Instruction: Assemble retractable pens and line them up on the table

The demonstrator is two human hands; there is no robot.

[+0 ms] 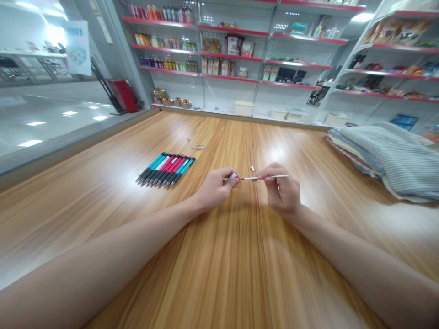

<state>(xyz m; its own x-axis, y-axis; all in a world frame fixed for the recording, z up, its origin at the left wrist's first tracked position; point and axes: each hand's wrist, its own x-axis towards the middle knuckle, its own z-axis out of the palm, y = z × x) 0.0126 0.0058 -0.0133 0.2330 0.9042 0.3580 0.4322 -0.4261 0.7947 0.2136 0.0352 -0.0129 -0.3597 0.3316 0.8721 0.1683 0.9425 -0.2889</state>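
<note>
White slender rod [251, 178], brownish-tipped, pinched in my right hand [284, 191]; my left hand [216, 188] grips whitish piece [231, 177], short of wooden table [219, 260]'s far edge.

Nothing legible here, folks | poster [77, 51] beyond the worktop's [212, 274] left edge: blue heading [75, 31], just a blur | shelf packs [234, 45] past far edge: print too small | pens [166, 170]: unreadable pale marks [174, 161]
</note>
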